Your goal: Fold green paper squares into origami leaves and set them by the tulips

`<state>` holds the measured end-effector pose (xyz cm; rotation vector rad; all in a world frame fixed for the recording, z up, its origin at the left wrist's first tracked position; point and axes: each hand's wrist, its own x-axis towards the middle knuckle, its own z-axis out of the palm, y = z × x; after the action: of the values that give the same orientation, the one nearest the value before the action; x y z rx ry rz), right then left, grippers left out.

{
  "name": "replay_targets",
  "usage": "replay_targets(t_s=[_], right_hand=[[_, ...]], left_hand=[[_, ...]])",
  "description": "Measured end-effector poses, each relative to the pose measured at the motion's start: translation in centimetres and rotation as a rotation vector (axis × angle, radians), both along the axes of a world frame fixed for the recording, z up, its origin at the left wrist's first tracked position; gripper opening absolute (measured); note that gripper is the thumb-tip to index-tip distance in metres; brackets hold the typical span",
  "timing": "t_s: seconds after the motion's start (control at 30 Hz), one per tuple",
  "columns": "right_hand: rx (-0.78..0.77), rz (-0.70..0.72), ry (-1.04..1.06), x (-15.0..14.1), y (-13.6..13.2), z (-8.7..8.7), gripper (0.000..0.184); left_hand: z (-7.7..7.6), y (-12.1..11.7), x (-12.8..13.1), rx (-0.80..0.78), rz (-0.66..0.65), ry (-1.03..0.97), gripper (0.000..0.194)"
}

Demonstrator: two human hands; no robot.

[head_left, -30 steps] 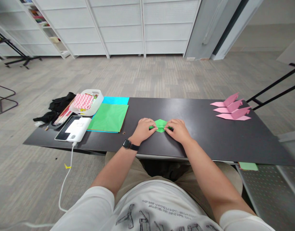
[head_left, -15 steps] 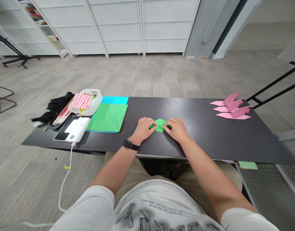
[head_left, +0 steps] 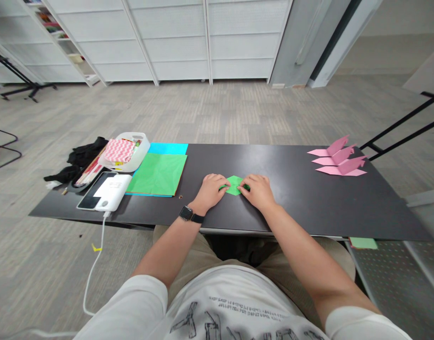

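Note:
A small folded piece of green origami paper (head_left: 234,185) lies on the dark table (head_left: 287,198) in front of me. My left hand (head_left: 214,188) is closed on its left end, the thumb and fingers pinching it. At the right end my right hand (head_left: 256,187) pinches the paper in the same way. A crease line runs across the paper's middle, and both its ends are partly hidden under my fingers. Three folded pink paper birds (head_left: 339,158) stand in a row at the table's right side.
Left of my hands lies a stack of green sheets (head_left: 158,174) over blue paper (head_left: 170,148). Beyond it are a white basket (head_left: 141,153) with a pink zigzag cloth, black fabric (head_left: 85,153), and a phone (head_left: 98,190) beside a white power bank (head_left: 115,192) with a cable.
The view has shifted slightly. Both hands stay on the green paper in nearly the same pose, with only slight finger movement.

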<state>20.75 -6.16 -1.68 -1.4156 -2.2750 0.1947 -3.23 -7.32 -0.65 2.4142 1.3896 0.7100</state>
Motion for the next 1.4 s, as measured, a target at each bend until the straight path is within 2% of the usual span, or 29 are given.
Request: replay_targets(t_s=[0.23, 0.6, 0.87, 1.17, 1.4], right_hand=[[0.018, 0.011, 0.01, 0.0, 0.0, -0.1, 0.008], [0.065, -0.006, 0.031, -0.6, 0.0, -0.5, 0.019], [0.032, -0.074, 0.07, 1.0, 0.1, -0.8, 0.028], [-0.048, -0.106, 0.127, 2.2, 0.2, -1.6, 0.027], [0.032, -0.016, 0.149, 1.2, 0.1, -0.7, 0.018]], left_hand=[[0.0, 0.0, 0.2, 0.01, -0.104, 0.035, 0.035], [-0.1, -0.1, 0.2, 0.024, -0.1, 0.095, 0.038], [-0.2, -0.3, 0.2, 0.003, -0.078, 0.099, 0.041], [-0.1, -0.5, -0.2, -0.035, -0.081, 0.082, 0.054], [0.2, -0.5, -0.1, -0.028, -0.067, 0.068, 0.044]])
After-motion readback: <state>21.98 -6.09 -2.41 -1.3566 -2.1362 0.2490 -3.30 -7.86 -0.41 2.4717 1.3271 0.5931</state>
